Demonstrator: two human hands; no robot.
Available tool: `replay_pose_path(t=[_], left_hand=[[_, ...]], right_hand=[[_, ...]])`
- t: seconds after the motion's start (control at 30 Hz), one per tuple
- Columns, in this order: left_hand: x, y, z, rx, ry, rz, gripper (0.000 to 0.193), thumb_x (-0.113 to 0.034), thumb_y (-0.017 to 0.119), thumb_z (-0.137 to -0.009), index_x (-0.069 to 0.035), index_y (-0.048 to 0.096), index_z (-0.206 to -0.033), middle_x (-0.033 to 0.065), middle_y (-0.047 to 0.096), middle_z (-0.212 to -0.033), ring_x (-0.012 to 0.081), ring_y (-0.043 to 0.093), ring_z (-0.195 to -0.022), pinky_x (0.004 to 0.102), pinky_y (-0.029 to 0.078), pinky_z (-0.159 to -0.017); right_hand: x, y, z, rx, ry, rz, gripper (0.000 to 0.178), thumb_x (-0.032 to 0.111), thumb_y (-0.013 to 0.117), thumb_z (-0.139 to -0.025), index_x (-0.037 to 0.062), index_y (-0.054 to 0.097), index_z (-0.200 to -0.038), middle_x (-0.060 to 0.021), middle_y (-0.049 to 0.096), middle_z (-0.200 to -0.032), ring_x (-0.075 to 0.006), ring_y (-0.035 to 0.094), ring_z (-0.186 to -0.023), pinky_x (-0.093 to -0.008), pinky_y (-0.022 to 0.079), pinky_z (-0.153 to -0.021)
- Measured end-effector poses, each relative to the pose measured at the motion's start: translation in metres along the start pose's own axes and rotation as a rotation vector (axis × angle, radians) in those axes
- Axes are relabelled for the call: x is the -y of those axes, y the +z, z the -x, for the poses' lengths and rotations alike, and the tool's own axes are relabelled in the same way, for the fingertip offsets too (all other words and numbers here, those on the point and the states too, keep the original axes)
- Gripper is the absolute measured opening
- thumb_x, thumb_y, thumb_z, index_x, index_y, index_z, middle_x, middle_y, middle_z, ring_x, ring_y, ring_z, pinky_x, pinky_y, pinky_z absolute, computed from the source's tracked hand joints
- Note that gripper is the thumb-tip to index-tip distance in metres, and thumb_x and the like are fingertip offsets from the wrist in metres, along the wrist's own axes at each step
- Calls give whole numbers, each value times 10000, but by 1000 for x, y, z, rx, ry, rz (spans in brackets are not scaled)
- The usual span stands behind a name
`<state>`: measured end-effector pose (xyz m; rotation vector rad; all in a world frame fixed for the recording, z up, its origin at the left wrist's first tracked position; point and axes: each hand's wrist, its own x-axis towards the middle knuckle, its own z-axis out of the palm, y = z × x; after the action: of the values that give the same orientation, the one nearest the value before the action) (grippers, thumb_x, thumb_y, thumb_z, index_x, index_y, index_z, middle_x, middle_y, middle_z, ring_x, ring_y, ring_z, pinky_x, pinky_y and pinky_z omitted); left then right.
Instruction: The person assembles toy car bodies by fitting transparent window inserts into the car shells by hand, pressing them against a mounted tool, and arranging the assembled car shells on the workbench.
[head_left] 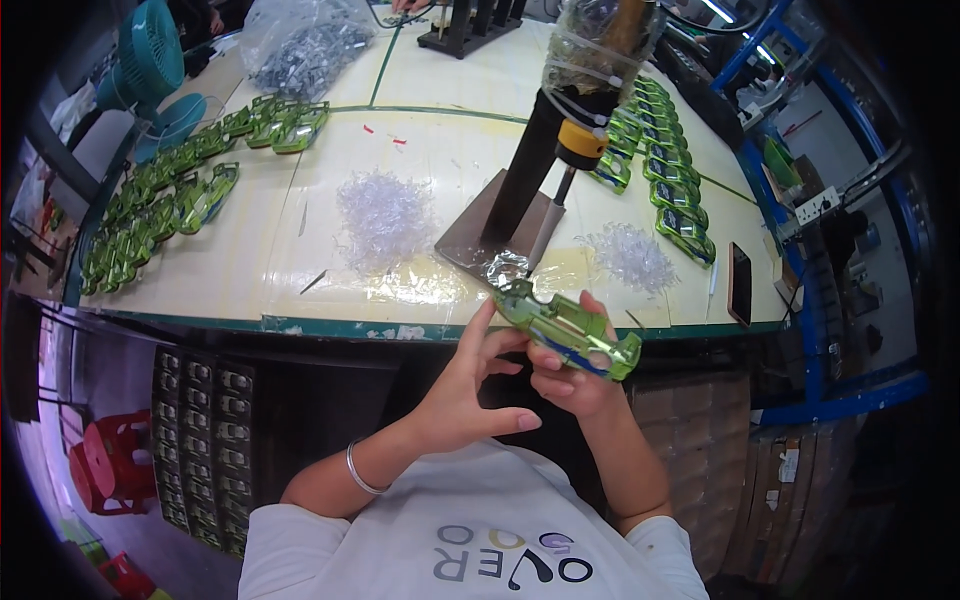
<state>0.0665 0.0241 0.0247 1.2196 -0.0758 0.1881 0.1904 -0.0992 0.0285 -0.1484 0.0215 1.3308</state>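
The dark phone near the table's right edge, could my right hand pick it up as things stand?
Probably not straight away: your right hand is taken up holding the green plastic car body. Otherwise, the way to the dark phone looks free of anything tall.

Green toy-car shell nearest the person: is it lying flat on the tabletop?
No, the right hand grips the green toy-car shell, holding it off the tabletop.

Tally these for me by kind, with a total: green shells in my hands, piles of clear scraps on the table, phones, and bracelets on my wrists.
Green shell, in the right hand: 1
Clear piles: 2
Phone: 1
Bracelet: 1
Total: 5
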Motion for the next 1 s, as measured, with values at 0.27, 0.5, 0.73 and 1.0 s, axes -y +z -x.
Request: replay_pose_path(t=[0.27, 0.5, 0.73, 1.0], left_hand=[[2, -37, 26, -316, 123, -267, 337, -12, 616, -708, 10, 523, -1032, 107, 596, -902, 145, 557, -816, 251, 430, -755], [-14, -95, 13, -817, 559, -917, 89, 10, 522, -767, 33, 539, -852, 90, 570, -761, 151, 544, -707, 245, 425, -677], [-2, -118, 14, -969, 436, -810, 96, -22, 537, -770, 46, 549, -836, 65, 560, -767, 135, 531, -701, 243, 422, -679], [-12, -107, 2, -930, 421, -974, 85, -54, 567, -744, 27, 561, -773, 110, 573, -717, 186, 549, -666, 271, 432, -620]], right_hand=[[54, 20, 24, -219, -205, 352, 501, 452, 284, -871, 49, 423, -1135, -227, 542, -880, -312, 594, -699, -378, 514, -560], [154, 39, -39, -610, -601, 1847, 512, 142, 620, -729, 75, 437, -1203, -55, 542, -985, -115, 495, -819, -229, 399, -701], [163, -2, -94, -627, -472, 2718, 411, 224, 605, -670, 171, 551, -1074, -141, 460, -1122, -302, 428, -1029, -381, 350, -867], [179, -24, -94, -765, -941, 2721, 417, 199, 616, -668, 108, 546, -1069, -157, 467, -1108, -316, 420, -1044, -419, 328, -880]])
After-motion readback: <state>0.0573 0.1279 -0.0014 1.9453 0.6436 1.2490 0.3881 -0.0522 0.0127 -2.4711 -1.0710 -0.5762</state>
